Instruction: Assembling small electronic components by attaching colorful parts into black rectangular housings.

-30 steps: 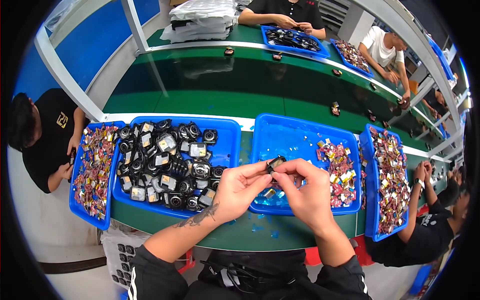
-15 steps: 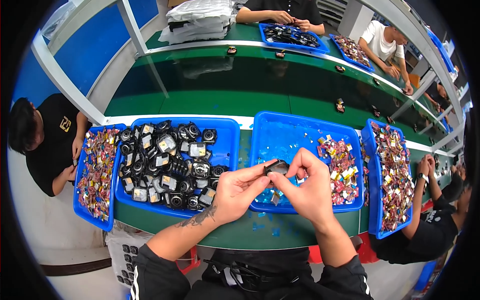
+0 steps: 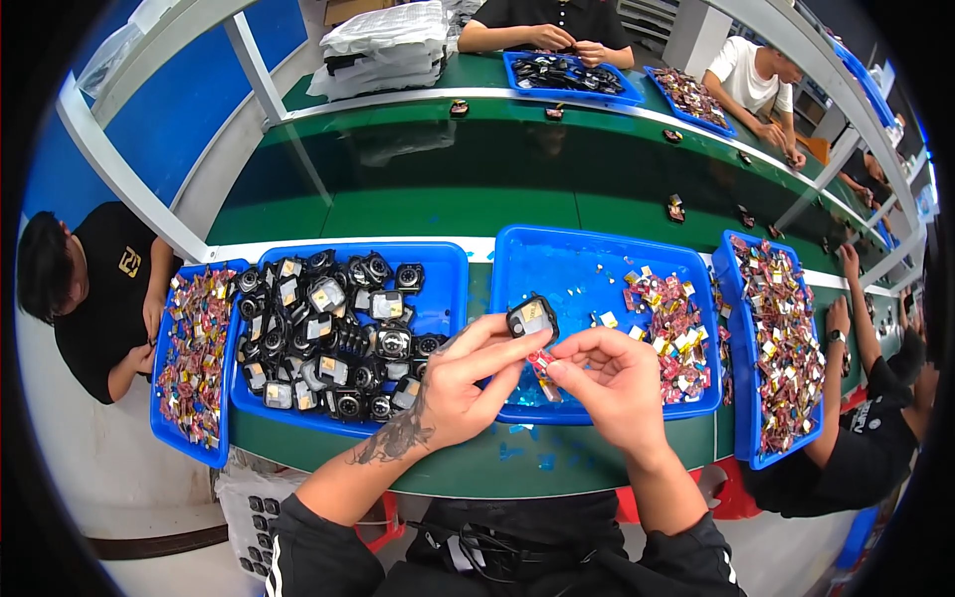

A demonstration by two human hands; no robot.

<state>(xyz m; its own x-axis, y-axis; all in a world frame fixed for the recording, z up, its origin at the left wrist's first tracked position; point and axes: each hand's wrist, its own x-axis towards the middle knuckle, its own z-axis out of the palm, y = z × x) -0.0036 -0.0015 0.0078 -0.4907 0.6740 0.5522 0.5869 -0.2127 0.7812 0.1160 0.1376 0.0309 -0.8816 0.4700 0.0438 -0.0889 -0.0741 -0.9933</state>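
My left hand (image 3: 466, 390) grips a black watch case (image 3: 534, 317) between thumb and fingers. The case is tilted so a pale, yellowish inner face shows. Just below it, my right hand (image 3: 619, 386) pinches a small red circuit board piece (image 3: 542, 360) with a white patch; its lower end lies near my left fingertips. Whether the piece touches the case, I cannot tell. Both hands are above the near edge of a blue tray (image 3: 504, 269), which holds a heap of red and yellow small parts (image 3: 667, 318) and scattered blue film bits.
To the left, a blue tray (image 3: 453, 261) is piled with black watch cases (image 3: 338, 323). Narrower blue trays of small parts flank both sides, left (image 3: 189, 453) and right (image 3: 748, 438). Beyond runs a green conveyor (image 3: 418, 184) with a few parts. Several people sit around the line.
The watch case has turned in my left hand and risen, showing its inner face. My right fingers have come away from it and now pinch the small red piece.
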